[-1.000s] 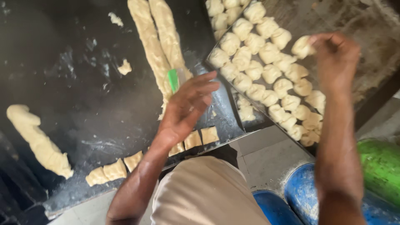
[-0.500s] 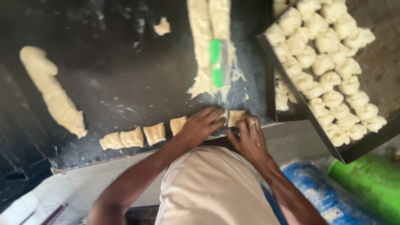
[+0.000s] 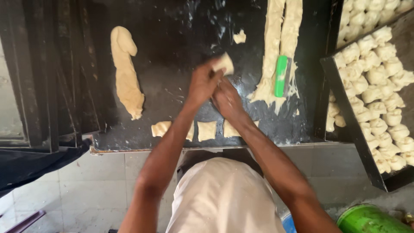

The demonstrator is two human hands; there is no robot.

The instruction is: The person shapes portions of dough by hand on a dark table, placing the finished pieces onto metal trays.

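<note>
Both my hands meet above the black worktop (image 3: 181, 56). My left hand (image 3: 202, 84) and my right hand (image 3: 226, 99) together pinch a small pale dough piece (image 3: 224, 64), lifted off the surface. Below my forearms a row of cut dough squares (image 3: 207, 130) lies along the worktop's near edge. To the right, two long dough strips (image 3: 280, 39) run away from me, with a green-handled scraper (image 3: 282, 76) lying on them. A thick dough log (image 3: 125, 71) rests at the left.
A black tray (image 3: 345, 116) at the right is filled with several shaped dough pieces (image 3: 379, 86). A small dough scrap (image 3: 239, 37) sits farther back. Dark trays (image 3: 39, 86) stand at the left. A green bucket (image 3: 371, 220) sits on the tiled floor.
My hands left the row of squares at the near edge and rose to the worktop's middle, carrying one dough piece. A second ago my right hand was at the tray.
</note>
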